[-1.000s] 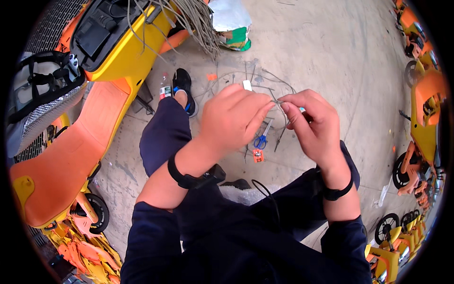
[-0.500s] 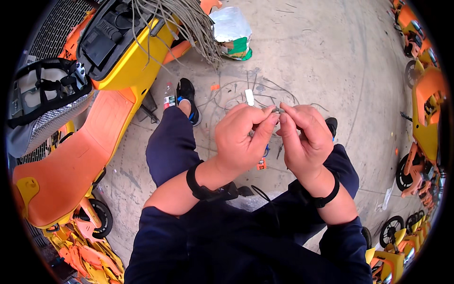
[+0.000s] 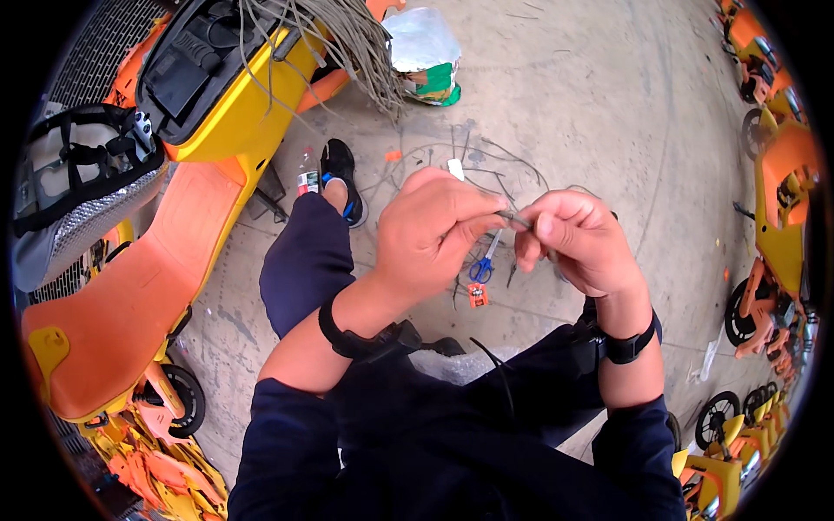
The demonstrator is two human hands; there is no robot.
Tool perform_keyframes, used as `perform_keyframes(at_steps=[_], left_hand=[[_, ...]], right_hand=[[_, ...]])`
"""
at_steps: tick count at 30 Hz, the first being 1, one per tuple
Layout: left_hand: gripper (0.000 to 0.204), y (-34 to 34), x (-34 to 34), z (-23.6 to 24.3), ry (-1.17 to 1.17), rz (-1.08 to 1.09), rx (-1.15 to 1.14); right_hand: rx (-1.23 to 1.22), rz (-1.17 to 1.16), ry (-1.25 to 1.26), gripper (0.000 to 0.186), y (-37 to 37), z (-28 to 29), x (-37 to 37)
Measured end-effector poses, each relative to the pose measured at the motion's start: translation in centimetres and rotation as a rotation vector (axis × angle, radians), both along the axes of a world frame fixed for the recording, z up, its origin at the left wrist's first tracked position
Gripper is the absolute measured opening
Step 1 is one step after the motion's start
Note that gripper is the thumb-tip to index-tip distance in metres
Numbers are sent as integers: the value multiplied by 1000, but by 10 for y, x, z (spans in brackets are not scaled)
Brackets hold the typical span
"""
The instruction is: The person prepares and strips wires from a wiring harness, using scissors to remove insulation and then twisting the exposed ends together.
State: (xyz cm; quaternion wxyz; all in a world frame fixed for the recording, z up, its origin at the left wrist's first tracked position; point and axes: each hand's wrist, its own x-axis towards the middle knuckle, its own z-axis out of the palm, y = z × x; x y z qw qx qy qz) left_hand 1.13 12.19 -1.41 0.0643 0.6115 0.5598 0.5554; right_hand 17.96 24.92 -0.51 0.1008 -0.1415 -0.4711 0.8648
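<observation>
Between my two hands a thin grey cable (image 3: 515, 219) is held up over the floor. My left hand (image 3: 427, 227) pinches one part of it between thumb and fingertips. A short way to the right, my right hand (image 3: 584, 241) grips it too, thumb pressed on the curled fingers. Below the hands lie blue-handled scissors (image 3: 480, 270) and a small orange piece (image 3: 478, 295) on the floor. Loose grey cables (image 3: 512, 156) curl over the concrete beyond, near a white tag-like piece (image 3: 456, 169).
A yellow and orange vehicle body (image 3: 174, 230) stands at my left, with a bundle of grey cables (image 3: 352, 43) draped over it. A bottle (image 3: 308, 172) stands beside my shoe (image 3: 340, 174). Farther off sits a white and green bag (image 3: 427, 61). Yellow-orange wheeled vehicles (image 3: 782, 208) line the right.
My hands have drawn apart slightly, the right one moving right and turning so its fingers curl. More of the cable and the scissors now show.
</observation>
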Motion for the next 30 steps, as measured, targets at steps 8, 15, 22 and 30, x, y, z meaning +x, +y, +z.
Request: perform_keyframes(at_steps=[8,15,22,30], left_hand=[[15,-4,-6,6,-637,-177,-374],[16,-9,-8,8,-550,-282,-344],[11,-9,14,2,-700,-257,-165],[14,-9,23,-1,-802,-186,-91]], right_hand=[[281,-106,-106,11,-7,3,-2],[882,-259,43,9,-10,13,-3],[753,-448,173,12,-29,0,-12],[922,-548,138,15,-31,-3,-16]])
